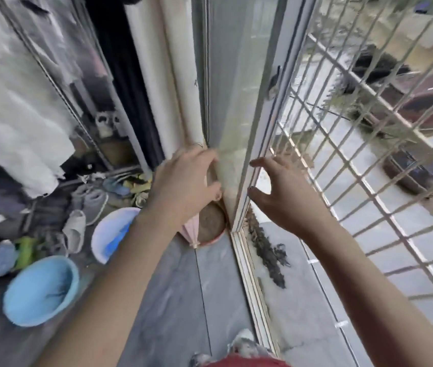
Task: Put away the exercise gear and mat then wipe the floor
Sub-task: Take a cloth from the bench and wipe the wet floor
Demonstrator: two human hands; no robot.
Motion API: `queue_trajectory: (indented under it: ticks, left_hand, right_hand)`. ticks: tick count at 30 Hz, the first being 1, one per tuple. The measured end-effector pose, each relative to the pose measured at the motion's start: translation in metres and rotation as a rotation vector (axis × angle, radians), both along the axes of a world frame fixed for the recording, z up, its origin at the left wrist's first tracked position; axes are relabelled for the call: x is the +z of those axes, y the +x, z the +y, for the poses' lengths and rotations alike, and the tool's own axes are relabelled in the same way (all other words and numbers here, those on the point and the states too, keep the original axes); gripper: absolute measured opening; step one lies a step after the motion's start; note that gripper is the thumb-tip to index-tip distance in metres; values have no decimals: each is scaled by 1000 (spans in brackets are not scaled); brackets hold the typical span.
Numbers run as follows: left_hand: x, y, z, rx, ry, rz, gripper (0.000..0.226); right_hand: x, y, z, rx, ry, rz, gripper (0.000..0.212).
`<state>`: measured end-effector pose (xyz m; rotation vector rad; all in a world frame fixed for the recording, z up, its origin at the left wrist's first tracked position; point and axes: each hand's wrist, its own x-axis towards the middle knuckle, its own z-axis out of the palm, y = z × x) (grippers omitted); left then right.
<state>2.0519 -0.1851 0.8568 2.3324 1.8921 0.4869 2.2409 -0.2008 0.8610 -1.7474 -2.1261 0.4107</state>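
Reaching both hands at the sliding window frame (252,144) mid-frame. My left hand (183,181) has its fingers curled onto the edge of a pale upright roll (183,102) leaning in the corner at the frame's centre top; could be the mat, can't confirm. My right hand (284,192) hovers just beside the frame's other side, fingers spread and loosely bent, holding nothing.

Progress, judging only by this view: no exercise gear visible anywhere, so either it's stowed or out of shot; can't tell. If that roll is the mat, it stands put away against the wall. Floor wipe looks not done: no cloth or mop in either hand, grey floor (183,287) lower centre shows no wet streaks. Lower left clutter: blue basin (40,290), white basin (109,231), shoes (91,200). Dark debris (268,255) lies in the window track, right of centre. Metal grille (369,154) fills the right side.
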Motion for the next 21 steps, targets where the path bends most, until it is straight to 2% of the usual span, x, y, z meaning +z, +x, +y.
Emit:
queue_trajectory:
  ticks: [4,14,21]
  left_hand:
    - [-10,-74,-33,95,0,-36,23]
    - [-35,-273,-154,379,-73,-69,32]
    - [-29,-377,-247,643,-39,-55,31]
  right_hand:
    - [-8,-73,-16,104,-25,27,46]
    - [-39,-277,-81,375,-75,21,38]
    - [-44,-409,-133,649,-74,5,45]
